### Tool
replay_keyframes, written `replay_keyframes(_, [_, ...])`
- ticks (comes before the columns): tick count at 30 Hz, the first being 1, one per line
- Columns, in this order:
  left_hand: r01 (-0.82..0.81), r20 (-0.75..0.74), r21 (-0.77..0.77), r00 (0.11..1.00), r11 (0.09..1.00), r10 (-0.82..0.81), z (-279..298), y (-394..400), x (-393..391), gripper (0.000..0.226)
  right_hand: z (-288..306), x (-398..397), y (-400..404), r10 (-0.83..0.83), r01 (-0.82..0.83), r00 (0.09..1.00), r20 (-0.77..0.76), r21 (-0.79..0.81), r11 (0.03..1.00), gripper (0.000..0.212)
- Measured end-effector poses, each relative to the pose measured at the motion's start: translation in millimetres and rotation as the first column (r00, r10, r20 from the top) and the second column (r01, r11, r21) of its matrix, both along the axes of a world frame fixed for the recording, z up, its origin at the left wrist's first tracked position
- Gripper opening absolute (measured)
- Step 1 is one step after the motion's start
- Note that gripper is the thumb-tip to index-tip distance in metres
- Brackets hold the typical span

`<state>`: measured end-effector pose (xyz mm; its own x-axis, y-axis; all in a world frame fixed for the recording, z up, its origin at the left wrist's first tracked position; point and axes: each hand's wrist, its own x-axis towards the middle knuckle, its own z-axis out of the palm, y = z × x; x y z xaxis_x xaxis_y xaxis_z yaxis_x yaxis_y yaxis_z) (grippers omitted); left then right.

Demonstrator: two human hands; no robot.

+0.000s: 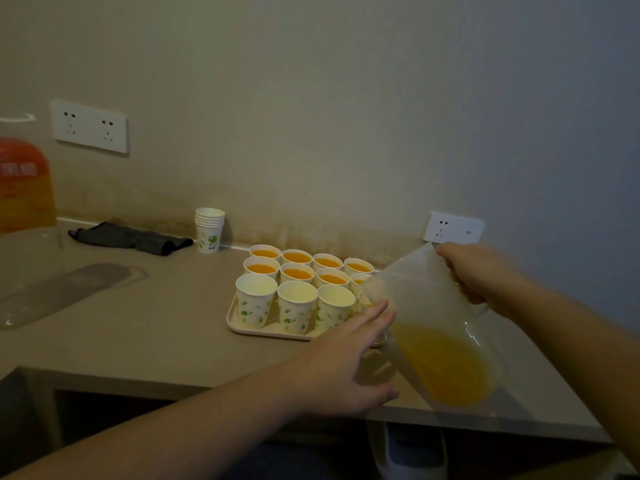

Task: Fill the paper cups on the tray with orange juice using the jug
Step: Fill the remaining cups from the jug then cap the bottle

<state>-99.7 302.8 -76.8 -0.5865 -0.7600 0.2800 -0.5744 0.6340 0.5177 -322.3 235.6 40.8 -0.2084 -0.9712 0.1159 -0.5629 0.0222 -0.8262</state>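
Paper cups (297,306), white with a small green leaf print, stand in rows on a pale pink plastic tray (242,325) a little right of the frame's centre, on a beige countertop (166,323). The two back rows hold orange juice nearly to the brim; three cups in the front row show pale, dry insides, and a fourth at the right end is mostly hidden behind the jug. A translucent plastic jug (440,327), about a third full of orange juice (446,365), is tilted in the lower right with its spout down over the right end of the tray. The right hand (474,271) is closed around the jug's upper end near the handle. The left hand (346,362), fingers spread and loosely curved, rests against the jug's lower side by the tray's front right corner; whether it grips anything there cannot be told. Further back, near the wall, a short stack of spare paper cups (209,230) stands upright, with a dark grey folded cloth (131,237) lying to its left. A white double wall socket (89,126) sits in the upper left.
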Motion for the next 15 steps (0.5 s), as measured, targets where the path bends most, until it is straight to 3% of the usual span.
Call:
replay_keyframes(5, [-0.003,0.006,0.003,1.0,1.0,0.003,-6.2,-1.7,1.7,0.099,0.4,5.2,-3.2,0.005,-0.004,0.999,-0.042,0.02,1.0,0.028])
replay_keyframes(11, [-0.104,-0.142,-0.047,0.985,0.993,0.096,-12.1,0.1,7.6,0.086,-1.5,7.6,-9.5,0.014,-0.011,0.996,-0.085,0.046,0.999,0.029])
replay_keyframes(15, [-0.114,-0.138,-0.056,0.985,0.992,0.106,-11.0,0.2,6.2,0.093,-1.0,9.6,-13.3,0.025,-0.021,0.995,-0.092,0.043,0.999,0.029])
